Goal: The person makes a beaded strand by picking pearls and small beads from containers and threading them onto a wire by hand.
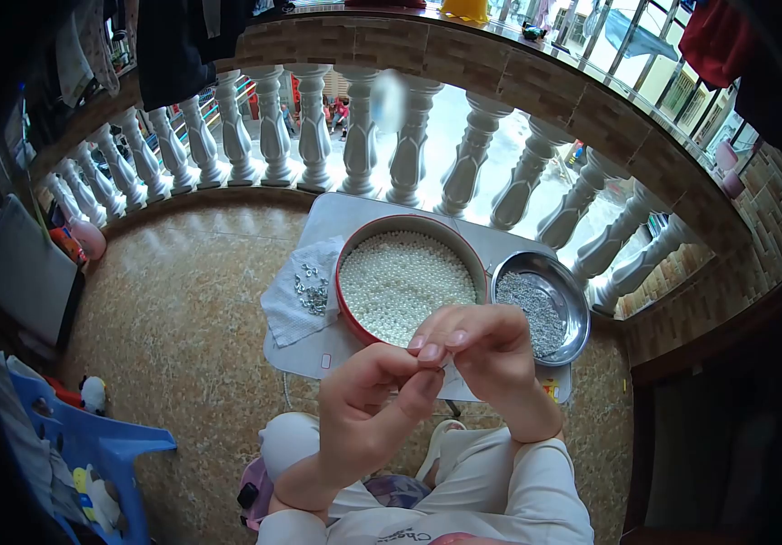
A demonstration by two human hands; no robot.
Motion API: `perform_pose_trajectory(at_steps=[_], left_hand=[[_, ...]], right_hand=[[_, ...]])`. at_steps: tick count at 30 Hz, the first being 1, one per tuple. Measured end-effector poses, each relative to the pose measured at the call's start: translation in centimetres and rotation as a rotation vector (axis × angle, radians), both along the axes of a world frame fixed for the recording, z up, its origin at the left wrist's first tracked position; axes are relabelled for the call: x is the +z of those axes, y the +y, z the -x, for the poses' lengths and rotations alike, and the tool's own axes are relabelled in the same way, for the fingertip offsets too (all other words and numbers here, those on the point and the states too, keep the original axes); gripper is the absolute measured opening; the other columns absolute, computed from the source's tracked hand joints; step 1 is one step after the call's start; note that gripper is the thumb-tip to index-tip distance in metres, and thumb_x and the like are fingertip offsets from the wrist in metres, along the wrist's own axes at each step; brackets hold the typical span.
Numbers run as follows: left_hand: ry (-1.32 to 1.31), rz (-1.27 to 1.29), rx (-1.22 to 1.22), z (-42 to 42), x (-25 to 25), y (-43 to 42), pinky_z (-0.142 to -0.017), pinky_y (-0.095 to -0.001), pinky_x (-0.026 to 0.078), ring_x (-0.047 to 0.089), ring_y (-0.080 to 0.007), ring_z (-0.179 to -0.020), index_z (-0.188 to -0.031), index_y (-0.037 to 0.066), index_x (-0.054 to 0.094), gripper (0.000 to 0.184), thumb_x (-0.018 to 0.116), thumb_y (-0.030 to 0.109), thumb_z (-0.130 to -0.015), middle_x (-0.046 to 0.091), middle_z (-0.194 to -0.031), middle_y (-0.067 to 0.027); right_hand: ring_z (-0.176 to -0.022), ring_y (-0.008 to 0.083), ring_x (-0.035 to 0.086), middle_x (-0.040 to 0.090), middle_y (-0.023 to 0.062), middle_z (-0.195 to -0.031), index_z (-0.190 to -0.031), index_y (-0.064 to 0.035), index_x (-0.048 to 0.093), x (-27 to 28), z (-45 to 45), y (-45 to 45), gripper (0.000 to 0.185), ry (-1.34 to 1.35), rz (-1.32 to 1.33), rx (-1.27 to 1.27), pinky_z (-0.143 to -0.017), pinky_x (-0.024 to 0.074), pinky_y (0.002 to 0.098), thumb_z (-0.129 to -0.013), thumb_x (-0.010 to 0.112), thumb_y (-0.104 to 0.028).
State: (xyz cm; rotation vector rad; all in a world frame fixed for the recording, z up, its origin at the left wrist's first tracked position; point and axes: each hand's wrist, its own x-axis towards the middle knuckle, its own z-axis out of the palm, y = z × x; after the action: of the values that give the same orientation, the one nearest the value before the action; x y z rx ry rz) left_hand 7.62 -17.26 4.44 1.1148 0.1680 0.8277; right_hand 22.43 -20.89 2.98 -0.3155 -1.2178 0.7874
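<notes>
My left hand and my right hand meet fingertip to fingertip above the near edge of a small table. Both are closed in a pinch, and whatever lies between the fingertips is too small or hidden to make out. Just beyond them stands a round red-rimmed tin filled with white pearl beads. To its right, a steel bowl holds many small silvery pieces. Left of the tin, several small metal parts lie on a white paper towel.
The light-coloured folding table stands against a white balustrade. A blue plastic chair with cloth and toys is at the left. My legs are under the table's near side. Clothes hang at the upper left.
</notes>
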Motion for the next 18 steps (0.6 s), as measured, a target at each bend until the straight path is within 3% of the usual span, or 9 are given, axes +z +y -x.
perform_pose_trajectory(at_steps=[8, 18], left_hand=[[-0.023, -0.077, -0.008, 0.5, 0.04, -0.34, -0.052, -0.0127, 0.033, 0.043, -0.0025, -0.059, -0.093, -0.002, 0.056, 0.01, 0.057, -0.005, -0.083, 0.056, -0.073, -0.0014], [-0.049, -0.046, -0.029, 0.14, 0.71, -1.01, -0.047, -0.0123, 0.029, 0.039, -0.0008, -0.054, -0.088, 0.0, 0.056, 0.007, 0.057, -0.004, -0.082, 0.054, -0.069, 0.0009]], right_hand=[[-0.089, 0.0256, 0.063, 0.065, 0.0157, -0.092, -0.091, 0.0001, 0.063, 0.2, 0.81, -1.04, 0.016, 0.034, 0.06, -0.021, -0.081, 0.0522, 0.0337, -0.075, 0.065, 0.006], [-0.084, 0.023, 0.065, 0.067, 0.0135, -0.086, -0.088, 0.0007, 0.065, 0.38, 0.78, -1.08, 0.019, 0.02, -0.086, -0.103, -0.077, 0.0548, 0.0332, -0.07, 0.071, 0.0]])
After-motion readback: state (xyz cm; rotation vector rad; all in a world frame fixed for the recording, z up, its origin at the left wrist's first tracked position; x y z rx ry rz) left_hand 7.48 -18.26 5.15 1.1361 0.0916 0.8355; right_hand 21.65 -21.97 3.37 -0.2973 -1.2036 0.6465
